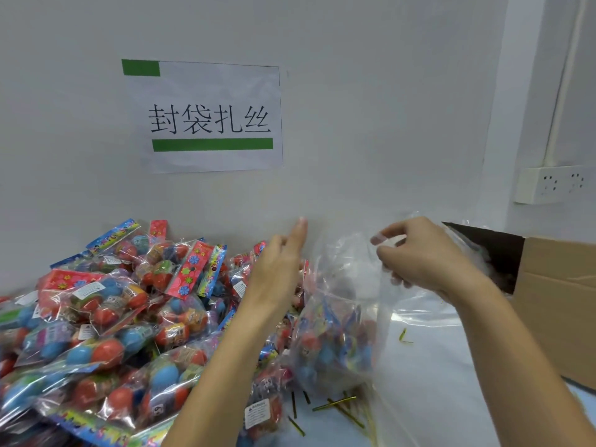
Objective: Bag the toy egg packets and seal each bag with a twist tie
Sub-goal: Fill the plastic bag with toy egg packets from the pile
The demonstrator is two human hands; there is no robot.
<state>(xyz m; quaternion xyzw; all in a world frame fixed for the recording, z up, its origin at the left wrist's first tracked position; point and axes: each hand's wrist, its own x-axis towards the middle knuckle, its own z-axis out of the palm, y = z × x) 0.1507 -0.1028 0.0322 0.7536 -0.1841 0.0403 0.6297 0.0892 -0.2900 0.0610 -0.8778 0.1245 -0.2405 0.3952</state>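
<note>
- Clear plastic bag (338,304): upright, mouth open, partly filled with toy egg packets; its right rim is pinched by the right hand (419,256).
- Loose toy egg packets (106,314) (red and blue eggs, flowered header cards): heaped well left of that grip.
- Gold twist ties (335,404): scattered below the grip, at the bag's base.

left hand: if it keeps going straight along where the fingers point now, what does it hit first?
Probably the white wall. The left hand is open, its fingers straight and pointing up and away, above the pile of toy egg packets. Nothing shows between the fingertips and the wall, though depth is hard to judge from one view.
</note>
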